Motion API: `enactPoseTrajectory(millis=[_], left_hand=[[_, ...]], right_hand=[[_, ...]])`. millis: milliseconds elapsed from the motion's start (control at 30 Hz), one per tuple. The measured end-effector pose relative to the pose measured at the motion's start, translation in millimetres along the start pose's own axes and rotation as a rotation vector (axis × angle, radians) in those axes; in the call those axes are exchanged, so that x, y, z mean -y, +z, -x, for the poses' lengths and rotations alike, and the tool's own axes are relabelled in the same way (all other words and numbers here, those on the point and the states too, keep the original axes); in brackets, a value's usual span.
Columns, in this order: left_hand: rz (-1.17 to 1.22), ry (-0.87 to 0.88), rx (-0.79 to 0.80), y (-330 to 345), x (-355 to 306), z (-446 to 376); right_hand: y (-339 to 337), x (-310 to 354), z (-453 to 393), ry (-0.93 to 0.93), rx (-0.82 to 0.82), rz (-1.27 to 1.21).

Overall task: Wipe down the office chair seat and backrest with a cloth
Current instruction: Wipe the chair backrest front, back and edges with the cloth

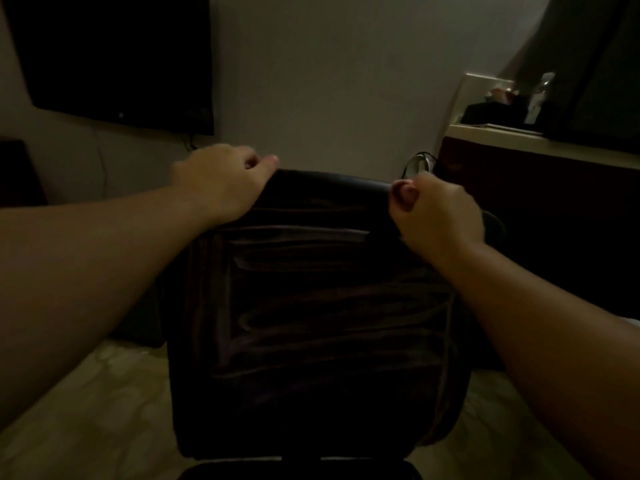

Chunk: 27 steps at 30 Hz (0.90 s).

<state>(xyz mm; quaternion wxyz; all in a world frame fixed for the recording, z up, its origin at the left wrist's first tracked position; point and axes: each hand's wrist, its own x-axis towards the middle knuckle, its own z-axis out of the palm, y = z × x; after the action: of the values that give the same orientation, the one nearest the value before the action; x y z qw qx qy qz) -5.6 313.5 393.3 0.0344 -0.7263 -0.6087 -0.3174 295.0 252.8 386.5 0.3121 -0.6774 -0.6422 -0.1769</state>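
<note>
The room is dim, and most dark surfaces run together. The pale wall fills the far middle, and the light floor spreads across the near left and right, partly covered by both forearms. A black screen hangs on the wall at far left, its top and left edge cut off by the frame. At far right a dark cabinet with a pale top carries a heap of small things too blurred to name, save what looks like a clear bottle.

The office chair backrest stands in the centre, seen from behind or above; its dark padded surface shows faint horizontal ridges, and its lower edge merges with a black shape at the bottom of the frame, perhaps the seat, though that cannot be told. No cloth can be made out in either hand.

The left hand lies over the backrest's top left corner, fingers bent over the far side and mostly hidden, thumb along the top edge, so it grips the corner. The right hand is at the top right corner, fingers curled into a fist with the thumb tucked in front; whether it pinches the chair's edge or something small is hard to tell. A thin looped cable shows just behind it.
</note>
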Motion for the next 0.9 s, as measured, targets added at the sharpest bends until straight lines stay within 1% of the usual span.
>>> enactPoseTrajectory(millis=[67,100,133,167,200,233,267,300,367,400,433,500,533,567,633,667,700,733,800,833,900], left_hand=[[0.121,-0.021,-0.026,0.5,24.4,6.9],[0.176,-0.017,-0.035,1.3,33.3,11.2],[0.222,-0.009,-0.034,2.6,40.7,15.1],[0.270,0.000,-0.013,2.3,46.9,17.9],[0.302,0.013,0.015,2.7,53.2,18.0],[0.313,0.028,0.033,2.0,58.7,17.1],[0.327,0.045,0.045,1.9,63.1,15.5],[0.350,0.042,0.053,0.5,66.6,15.5],[0.421,0.051,0.059,-0.2,74.4,15.1],[0.479,0.063,0.068,0.7,76.1,15.2],[0.578,0.039,0.085,1.0,75.6,16.4],[0.835,-0.051,0.123,0.7,73.2,15.6],[0.933,-0.083,0.131,0.6,71.3,15.4],[0.991,-0.103,0.138,-1.6,70.4,17.0],[1.085,-0.121,0.155,-6.2,68.1,21.2],[1.135,-0.134,0.171,-6.8,67.8,21.2],[1.171,-0.147,0.191,-7.9,66.9,21.0],[1.195,-0.161,0.206,-7.8,65.3,20.7],[1.201,-0.176,0.203,-9.7,62.1,22.2],[1.202,-0.185,0.192,-9.8,62.2,22.2],[1.209,-0.200,0.198,-11.5,64.7,24.3]], right_hand=[[8.4,19.2,7.2,-0.169,0.141,0.017],[7.6,20.9,7.3,-0.179,0.178,0.063],[3.5,18.3,3.5,-0.131,0.163,0.096],[-0.8,14.8,-1.7,-0.034,0.102,0.095],[-3.0,14.8,-5.1,0.074,0.026,0.050],[-0.5,19.3,-6.0,0.117,-0.031,0.011],[3.4,29.7,-3.1,0.086,-0.041,-0.008],[9.9,42.1,1.7,-0.001,-0.012,-0.022],[19.4,59.4,9.2,-0.178,0.119,0.009],[14.6,61.2,7.1,-0.196,0.155,0.061],[8.2,57.8,-0.3,-0.165,0.142,0.110],[-5.9,51.0,-13.8,-0.024,0.028,0.113],[-5.7,50.1,-17.0,0.000,-0.011,0.108],[-4.0,53.9,-16.1,-0.035,0.010,0.102],[3.2,64.8,-7.3,-0.213,0.169,0.131],[2.9,67.0,-3.8,-0.287,0.233,0.195],[-0.8,66.3,-4.4,-0.283,0.239,0.251],[-3.5,61.9,-8.5,-0.239,0.206,0.284],[-2.0,62.0,-10.0,-0.130,0.071,0.183],[2.8,68.4,-8.0,-0.150,0.061,0.139],[13.6,82.5,-1.6,-0.271,0.168,0.099]])
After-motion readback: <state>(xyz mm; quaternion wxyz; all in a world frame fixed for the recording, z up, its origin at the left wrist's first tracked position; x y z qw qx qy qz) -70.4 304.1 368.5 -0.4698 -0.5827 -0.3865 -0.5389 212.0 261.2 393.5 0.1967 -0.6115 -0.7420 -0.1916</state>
